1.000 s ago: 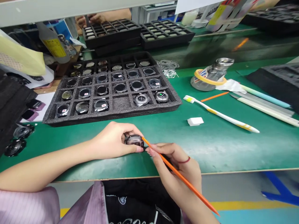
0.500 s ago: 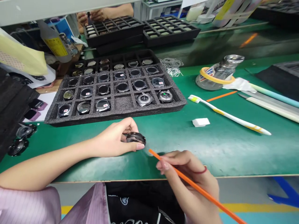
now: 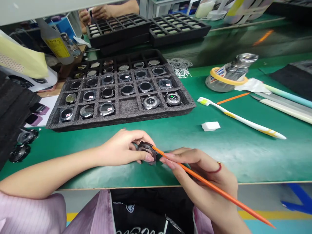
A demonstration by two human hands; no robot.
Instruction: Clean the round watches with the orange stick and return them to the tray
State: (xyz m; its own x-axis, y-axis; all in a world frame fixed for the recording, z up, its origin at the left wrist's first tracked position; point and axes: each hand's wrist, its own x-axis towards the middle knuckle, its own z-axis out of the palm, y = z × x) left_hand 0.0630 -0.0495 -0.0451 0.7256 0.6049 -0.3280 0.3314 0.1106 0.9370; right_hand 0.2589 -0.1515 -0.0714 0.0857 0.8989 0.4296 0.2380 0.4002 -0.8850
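Observation:
My left hand [image 3: 123,149] is closed round a round dark watch body [image 3: 147,150], held just above the green mat near the table's front edge. My right hand [image 3: 202,177] pinches a long orange stick [image 3: 214,188] like a pencil. The stick's tip touches the right side of the watch body. Behind my hands lies a grey foam tray [image 3: 126,109] whose cells hold several watch bodies; one cell in its front row is bare.
A small white block [image 3: 211,125], a toothbrush [image 3: 241,120], a second orange stick [image 3: 232,97] and a metal-topped bottle [image 3: 231,73] with a tape ring lie right. Black foam trays [image 3: 146,27] stand behind; another person's hands [image 3: 97,14] work there. Loose watch parts [image 3: 20,144] sit left.
Half a second ago the stick was pulled away from the watch body; now my right hand has brought its tip back against it. My left hand lowered the watch body slightly.

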